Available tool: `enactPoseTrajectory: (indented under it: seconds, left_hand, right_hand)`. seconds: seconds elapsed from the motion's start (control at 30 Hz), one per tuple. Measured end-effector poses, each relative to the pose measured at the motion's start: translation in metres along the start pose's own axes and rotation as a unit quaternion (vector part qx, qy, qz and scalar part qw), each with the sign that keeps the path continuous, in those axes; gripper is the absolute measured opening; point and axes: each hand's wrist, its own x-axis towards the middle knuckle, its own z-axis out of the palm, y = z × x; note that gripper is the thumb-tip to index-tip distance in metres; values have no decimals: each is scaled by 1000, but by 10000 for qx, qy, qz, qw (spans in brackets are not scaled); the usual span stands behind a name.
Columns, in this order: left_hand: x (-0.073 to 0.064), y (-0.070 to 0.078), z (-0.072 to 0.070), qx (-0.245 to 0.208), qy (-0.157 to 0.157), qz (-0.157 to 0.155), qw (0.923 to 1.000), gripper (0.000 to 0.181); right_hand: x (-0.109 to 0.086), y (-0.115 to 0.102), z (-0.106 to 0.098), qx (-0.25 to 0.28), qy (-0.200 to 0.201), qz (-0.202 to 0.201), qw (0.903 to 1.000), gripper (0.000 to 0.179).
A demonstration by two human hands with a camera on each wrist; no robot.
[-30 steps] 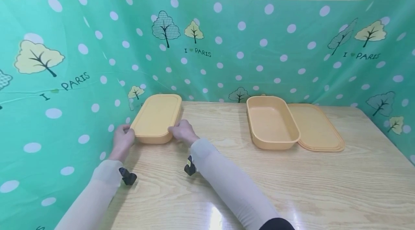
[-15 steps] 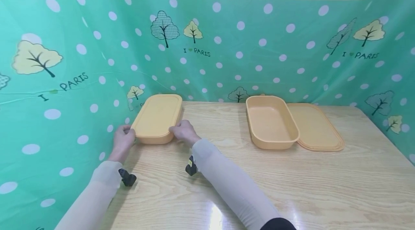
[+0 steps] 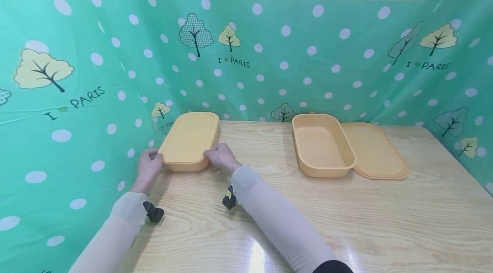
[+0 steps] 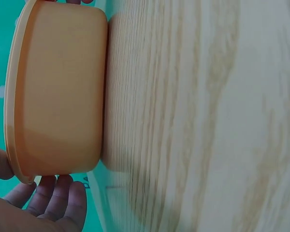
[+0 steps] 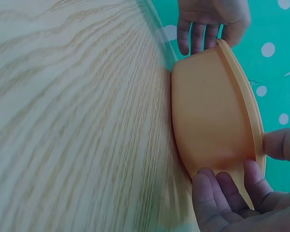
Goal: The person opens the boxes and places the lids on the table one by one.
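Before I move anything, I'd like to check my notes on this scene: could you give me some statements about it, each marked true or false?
1. The left hand and right hand hold the lidded peach container from opposite sides. True.
2. The open peach container lies upside down. False: it stands upright, its opening facing up.
3. The loose lid lies just right of the open peach container. True.
4. The right hand rests on the loose lid. False: it is at the lidded peach container.
5. The polka-dot curtain bears the word PARIS. True.
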Motion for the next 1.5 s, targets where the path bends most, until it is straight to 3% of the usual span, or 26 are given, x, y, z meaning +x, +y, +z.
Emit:
enactPoseTrajectory:
  seconds: [0.73,0.93,1.5]
  left_hand:
    - [-3,0,11,-63,4,69,10000,52]
    - [-4,2,14,-74,16,98,9999,50]
    - [-9,4,19,-176,-50,228,9996,50]
  right_hand:
    - [-2,9,-9,355,-34,-72,9993,35]
    - [-2,12,-12,464,-7,-138,9988,24]
    - [-7,14,-21,493,-99,-90,9987,31]
